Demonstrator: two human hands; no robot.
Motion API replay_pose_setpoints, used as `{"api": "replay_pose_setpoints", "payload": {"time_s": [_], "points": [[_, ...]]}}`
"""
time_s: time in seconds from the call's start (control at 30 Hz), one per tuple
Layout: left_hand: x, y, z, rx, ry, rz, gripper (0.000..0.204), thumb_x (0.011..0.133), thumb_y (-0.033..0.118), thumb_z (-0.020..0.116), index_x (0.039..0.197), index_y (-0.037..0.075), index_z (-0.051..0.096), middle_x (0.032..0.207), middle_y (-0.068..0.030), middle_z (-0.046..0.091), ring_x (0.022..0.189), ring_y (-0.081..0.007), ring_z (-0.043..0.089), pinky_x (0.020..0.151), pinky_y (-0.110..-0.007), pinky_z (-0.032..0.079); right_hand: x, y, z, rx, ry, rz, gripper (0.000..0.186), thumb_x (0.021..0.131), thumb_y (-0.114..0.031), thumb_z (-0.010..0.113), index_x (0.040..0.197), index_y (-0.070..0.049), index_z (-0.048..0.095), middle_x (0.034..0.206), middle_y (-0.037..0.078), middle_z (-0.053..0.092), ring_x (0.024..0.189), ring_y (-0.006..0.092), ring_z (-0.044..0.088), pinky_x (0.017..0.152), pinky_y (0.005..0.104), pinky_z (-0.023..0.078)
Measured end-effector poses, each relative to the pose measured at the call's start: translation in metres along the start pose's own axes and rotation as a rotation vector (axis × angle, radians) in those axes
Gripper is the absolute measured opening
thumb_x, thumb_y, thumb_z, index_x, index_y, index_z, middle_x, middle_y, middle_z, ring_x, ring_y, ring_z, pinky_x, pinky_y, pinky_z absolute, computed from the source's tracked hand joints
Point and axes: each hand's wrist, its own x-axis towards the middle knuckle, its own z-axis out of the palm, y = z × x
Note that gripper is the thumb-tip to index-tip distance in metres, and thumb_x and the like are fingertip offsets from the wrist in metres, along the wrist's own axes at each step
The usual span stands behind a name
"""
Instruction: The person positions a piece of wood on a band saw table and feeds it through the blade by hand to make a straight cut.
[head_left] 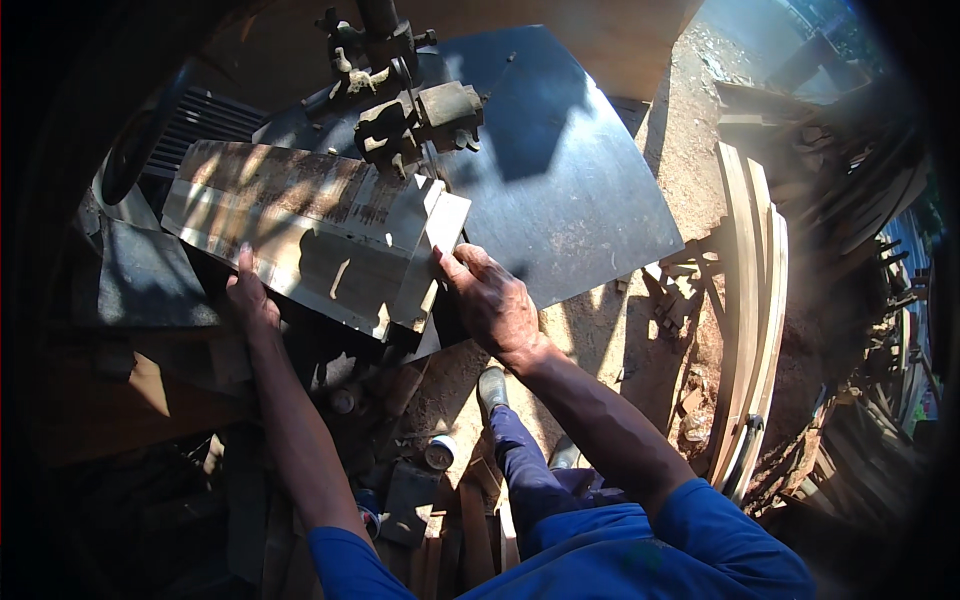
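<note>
A pieced wooden panel [270, 225] lies slantwise on the left part of a dark metal counter [600, 205], just beside a machine's guide assembly [440, 108]. The left hand [255, 300] pinches its near edge; the right hand [495, 305] grips a pale slat [449, 218] at its right end. Uneven pressure could twist the panel; a slip could send fingers toward the guide assembly.

No text, label, number or sign could be read. A small round tin [440, 453] near the person's shoe [492, 388] showed a pale rim, any print on it too small to make out. A partly hidden blue-and-red can [370, 518] beside the left forearm [305, 445] had coloured markings, and the blue shirt [650, 555] bore a faint greenish patch, both illegible.
</note>
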Motion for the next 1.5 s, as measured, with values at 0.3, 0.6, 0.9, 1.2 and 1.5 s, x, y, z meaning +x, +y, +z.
{"api": "replay_pose_setpoints", "payload": {"time_s": [0.3,0.6,0.9,1.2,1.5], "points": [[-0.010,0.009,0.008,0.160,0.062,-0.077,0.076,0.082,0.048,0.075,0.123,-0.013,0.054,0.107,-0.0198,0.064,0.086,-0.0237,0.066,0.072,-0.033,0.054,0.001,0.001,0.000,-0.017,-0.021,0.046,0.038,0.093,-0.007,0.054,0.130,-0.014,0.056,0.115,0.010,0.058,0.105,0.0305,0.061,0.083,0.0403,0.055],[0.000,0.003,0.001,0.089,0.002,-0.085,0.083,0.082,0.050,0.074,0.127,-0.014,0.050,0.118,-0.0232,0.060,0.101,-0.0263,0.061,0.084,-0.038,0.051,0.006,-0.003,0.001,-0.064,-0.065,0.066,0.035,0.094,-0.009,0.053,0.129,-0.013,0.056,0.115,0.010,0.058,0.105,0.0301,0.062,0.083,0.0392,0.056],[0.009,0.001,-0.003,0.129,0.040,-0.028,0.081,0.082,0.051,0.074,0.124,-0.015,0.052,0.116,-0.0215,0.061,0.097,-0.0254,0.061,0.082,-0.038,0.051,0.004,-0.004,0.003,-0.027,-0.014,0.056,0.048,0.086,0.000,0.057,0.132,-0.013,0.058,0.119,0.013,0.061,0.104,0.0321,0.064,0.085,0.0385,0.055],[-0.011,0.011,0.008,0.154,0.035,-0.041,0.075,0.083,0.051,0.073,0.120,-0.012,0.056,0.107,-0.0193,0.064,0.084,-0.0217,0.062,0.065,-0.035,0.051,0.005,-0.003,0.001,-0.070,-0.027,0.081,0.038,0.093,-0.008,0.052,0.130,-0.016,0.057,0.117,0.009,0.058,0.103,0.0301,0.063,0.083,0.0408,0.056],[-0.003,0.009,0.006,0.182,0.068,-0.093,0.081,0.081,0.055,0.073,0.122,-0.013,0.055,0.110,-0.0199,0.063,0.087,-0.0244,0.062,0.070,-0.037,0.052,0.006,-0.006,0.002,-0.099,-0.064,0.117,0.038,0.093,-0.009,0.053,0.131,-0.016,0.057,0.118,0.008,0.058,0.103,0.0301,0.063,0.083,0.0409,0.056]]}}
